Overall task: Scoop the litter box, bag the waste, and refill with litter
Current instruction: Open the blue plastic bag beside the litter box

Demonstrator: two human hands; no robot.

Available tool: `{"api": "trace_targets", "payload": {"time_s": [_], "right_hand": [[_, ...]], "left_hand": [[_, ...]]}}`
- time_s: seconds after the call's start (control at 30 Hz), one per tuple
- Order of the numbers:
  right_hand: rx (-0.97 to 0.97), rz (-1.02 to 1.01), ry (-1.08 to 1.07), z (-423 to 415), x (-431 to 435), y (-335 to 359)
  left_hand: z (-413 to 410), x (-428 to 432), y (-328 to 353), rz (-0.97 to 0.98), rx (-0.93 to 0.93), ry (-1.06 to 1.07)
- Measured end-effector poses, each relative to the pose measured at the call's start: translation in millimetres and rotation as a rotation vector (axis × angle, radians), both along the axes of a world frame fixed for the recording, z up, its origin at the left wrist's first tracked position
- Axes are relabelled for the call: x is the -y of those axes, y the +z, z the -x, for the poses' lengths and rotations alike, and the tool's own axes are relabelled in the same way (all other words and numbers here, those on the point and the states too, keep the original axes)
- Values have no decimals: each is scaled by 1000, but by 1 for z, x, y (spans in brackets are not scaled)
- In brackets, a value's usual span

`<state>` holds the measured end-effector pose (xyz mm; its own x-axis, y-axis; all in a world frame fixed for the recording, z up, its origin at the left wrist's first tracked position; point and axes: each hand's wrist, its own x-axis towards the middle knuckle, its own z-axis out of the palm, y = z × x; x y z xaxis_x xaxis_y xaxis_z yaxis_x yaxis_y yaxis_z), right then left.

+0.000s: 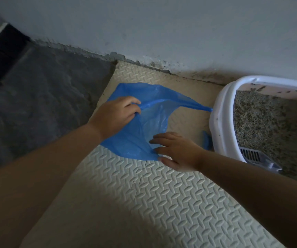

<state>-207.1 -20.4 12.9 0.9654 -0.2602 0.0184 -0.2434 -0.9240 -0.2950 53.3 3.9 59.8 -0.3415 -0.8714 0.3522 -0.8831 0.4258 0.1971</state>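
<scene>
Left hand [115, 116] grips the blue bag [135, 140] by its rim, right hand [177, 151] rests spread fingers [162, 138] on it — the scoop [251, 156] lies at right, nearer that hand

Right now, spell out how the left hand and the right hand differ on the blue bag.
The left hand grips the blue bag at its far edge with curled fingers; the right hand touches its near edge with fingers nearly straight. The left hand is farther from the litter box; the right hand is closer. Both touch the bag over the foam mat.
</scene>
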Motion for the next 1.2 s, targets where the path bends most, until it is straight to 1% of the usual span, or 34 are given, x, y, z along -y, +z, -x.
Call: {"api": "trace_targets", "payload": {"time_s": [0.1, 0.2, 0.3, 0.4, 0.5, 0.53, 0.63, 0.77, 0.93, 1.03, 1.13, 1.2], "right_hand": [[36, -85, -71, -3, 7, 3], [47, -59, -214, -12, 16, 7], [-87, -3, -308, -22, 23, 7], [-227, 40, -289, -30, 25, 3], [-456, 74, -302, -32, 22, -4], [-505, 75, -312, -32, 21, -5], [-528, 66, -335, -30, 26, -13], [-538, 39, -425, -29, 39, -23], [-529, 39, -499, -24, 42, -26], [-499, 58, -495, -28, 38, -24], [-473, 78, -495, -36, 36, -21], [-472, 49, -522, -40, 34, -18]], "left_hand": [[0, -1, 5, 38, 29, -37], [3, 0, 11, 63, 39, -88], [9, 2, 17, 71, 32, -128], [15, 4, 22, 70, 34, -171], [16, 6, 27, 91, 49, -191], [15, 6, 29, 98, 54, -190], [12, 7, 34, 128, 72, -187], [10, 4, 38, 149, 119, -211], [11, -1, 38, 147, 123, -202], [16, -6, 37, 124, 40, -133], [27, -8, 34, 60, -138, 51], [35, -6, 31, 5, -258, 153]]}}
